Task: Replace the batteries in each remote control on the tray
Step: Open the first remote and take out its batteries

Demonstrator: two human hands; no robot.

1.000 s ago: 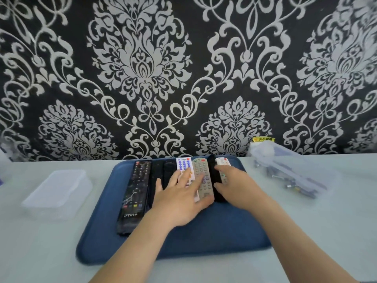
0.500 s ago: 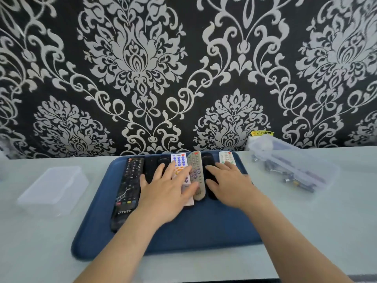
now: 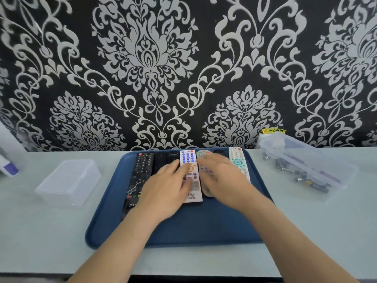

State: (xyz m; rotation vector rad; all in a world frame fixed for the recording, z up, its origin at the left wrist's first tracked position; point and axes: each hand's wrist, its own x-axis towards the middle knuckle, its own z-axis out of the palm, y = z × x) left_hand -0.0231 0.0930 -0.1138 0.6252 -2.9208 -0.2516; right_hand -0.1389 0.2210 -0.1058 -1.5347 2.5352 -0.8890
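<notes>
A blue tray (image 3: 183, 227) holds several remote controls lying side by side. From the left: a long black remote (image 3: 139, 176), a short black one (image 3: 161, 160), a white remote with blue buttons (image 3: 188, 158), a grey remote (image 3: 203, 155) and a white remote with green buttons (image 3: 237, 160). My left hand (image 3: 167, 188) lies flat over the black and white remotes, its fingers straight. My right hand (image 3: 222, 176) lies across the grey remote and a dark one beside it, fingers spread. Neither hand grips anything. Both hands are motion-blurred.
An empty clear plastic box (image 3: 68, 181) sits left of the tray. At the right a clear box (image 3: 306, 166) contains several batteries. A white and purple object (image 3: 8, 166) stands at the far left edge. The patterned wall rises right behind the tray.
Both hands have slid to the left over the remotes, uncovering the white remote with green buttons. The camera has tilted down and drawn closer.
</notes>
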